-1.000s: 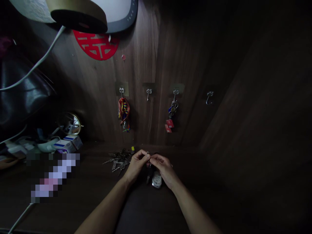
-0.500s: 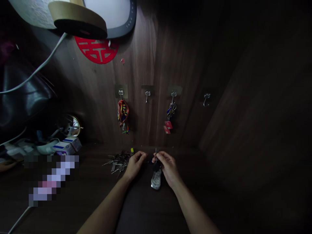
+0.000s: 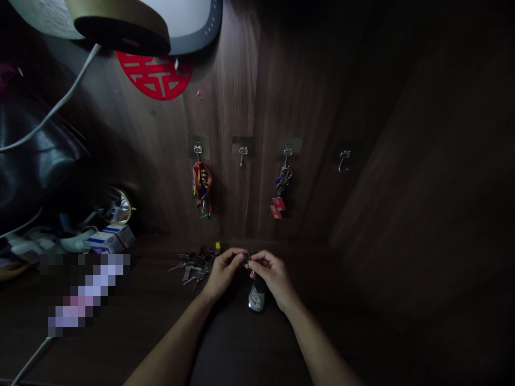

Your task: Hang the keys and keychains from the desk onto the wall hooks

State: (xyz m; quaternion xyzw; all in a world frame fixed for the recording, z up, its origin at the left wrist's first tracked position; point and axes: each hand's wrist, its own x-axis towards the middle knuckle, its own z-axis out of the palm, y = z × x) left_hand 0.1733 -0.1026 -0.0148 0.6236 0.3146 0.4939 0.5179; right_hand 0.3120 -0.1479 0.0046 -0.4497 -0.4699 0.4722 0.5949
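Observation:
Both my hands meet over the dark tabletop. My left hand (image 3: 224, 268) pinches one side of a small metal key ring (image 3: 247, 257), while the fingertips of my right hand (image 3: 272, 271) close on its other side. Below them a silver-and-black key fob (image 3: 256, 298) hangs or rests beside my right hand; its upper part is partly hidden by the fingers. Just left of my left hand lies a loose heap of metal keys (image 3: 195, 266) with a yellow tag (image 3: 218, 245).
Wall hooks run along the wooden panel: one holds a colourful beaded bundle (image 3: 202, 185), another keys with red tags (image 3: 278, 203). A bare hook (image 3: 243, 154) hangs between them, another (image 3: 344, 160) farther right. Small boxes (image 3: 115, 238) and a round mirror (image 3: 116, 206) stand left.
My right hand has shifted slightly left with the key ring. My left hand, apart from it before, now grips the ring too. The view has tilted a little.

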